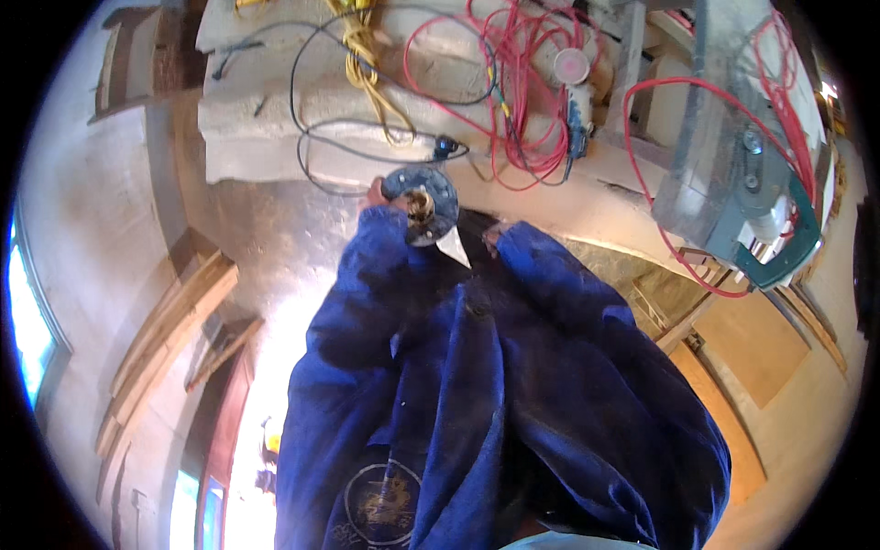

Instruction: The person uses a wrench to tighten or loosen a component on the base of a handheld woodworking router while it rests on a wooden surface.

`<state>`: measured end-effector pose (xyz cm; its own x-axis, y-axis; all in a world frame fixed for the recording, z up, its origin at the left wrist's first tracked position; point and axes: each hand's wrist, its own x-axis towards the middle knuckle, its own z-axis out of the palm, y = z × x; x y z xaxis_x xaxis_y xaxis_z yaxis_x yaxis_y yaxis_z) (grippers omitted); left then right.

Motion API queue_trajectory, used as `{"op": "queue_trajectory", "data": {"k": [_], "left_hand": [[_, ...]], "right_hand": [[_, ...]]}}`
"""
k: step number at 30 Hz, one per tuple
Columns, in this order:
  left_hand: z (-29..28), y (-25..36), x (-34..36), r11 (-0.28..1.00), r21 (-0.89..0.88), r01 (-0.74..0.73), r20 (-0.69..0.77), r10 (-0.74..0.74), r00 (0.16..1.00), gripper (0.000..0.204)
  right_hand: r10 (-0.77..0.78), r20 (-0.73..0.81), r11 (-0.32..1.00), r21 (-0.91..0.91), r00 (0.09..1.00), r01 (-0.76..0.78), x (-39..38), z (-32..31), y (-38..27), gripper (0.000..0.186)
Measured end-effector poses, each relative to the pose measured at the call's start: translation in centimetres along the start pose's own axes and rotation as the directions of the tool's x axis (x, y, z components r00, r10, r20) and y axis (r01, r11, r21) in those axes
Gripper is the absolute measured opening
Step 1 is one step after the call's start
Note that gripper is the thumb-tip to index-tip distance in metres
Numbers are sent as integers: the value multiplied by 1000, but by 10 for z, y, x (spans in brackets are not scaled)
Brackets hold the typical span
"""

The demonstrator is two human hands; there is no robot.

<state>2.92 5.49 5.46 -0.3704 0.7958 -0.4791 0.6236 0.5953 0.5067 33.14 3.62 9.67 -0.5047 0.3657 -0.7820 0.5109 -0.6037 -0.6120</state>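
Note:
Just in front of my body, my left hand grips the left side of what looks like a router, its round dark grey base turned up toward me. A dusty, tan-coloured opening sits in the middle of the base. To the right, my right hand shows only partly at the end of its blue sleeve, beside something dark. Its fingers are too shadowed to make out. A small white, pointed piece shows between the router and that hand.
Ahead is a pale bench with a yellow cord, a tangled red cable, a black cable with a plug and an angle grinder. A green-handled machine stands right. Timber planks lean left; boards lie right.

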Motion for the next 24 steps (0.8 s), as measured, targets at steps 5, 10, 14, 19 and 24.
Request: {"op": "queue_trajectory", "data": {"k": [5,10,14,19,24], "left_hand": [[-17,14,9,983,48,176,168,-181,969,51],[-14,11,5,965,9,261,181,-259,949,47],[-6,0,-1,967,45,250,98,-253,962,45],[-15,13,-3,970,46,239,82,-242,967,44],[-1,19,-8,964,-23,266,106,-262,959,42]], "right_hand": [[11,-104,985,172,995,7,30,34,23,25],[64,16,977,205,998,-65,43,32,26,26],[170,47,964,199,984,-176,41,36,0,26],[124,83,963,231,989,-140,58,39,19,24],[124,148,951,265,981,-161,67,39,28,25]]}}
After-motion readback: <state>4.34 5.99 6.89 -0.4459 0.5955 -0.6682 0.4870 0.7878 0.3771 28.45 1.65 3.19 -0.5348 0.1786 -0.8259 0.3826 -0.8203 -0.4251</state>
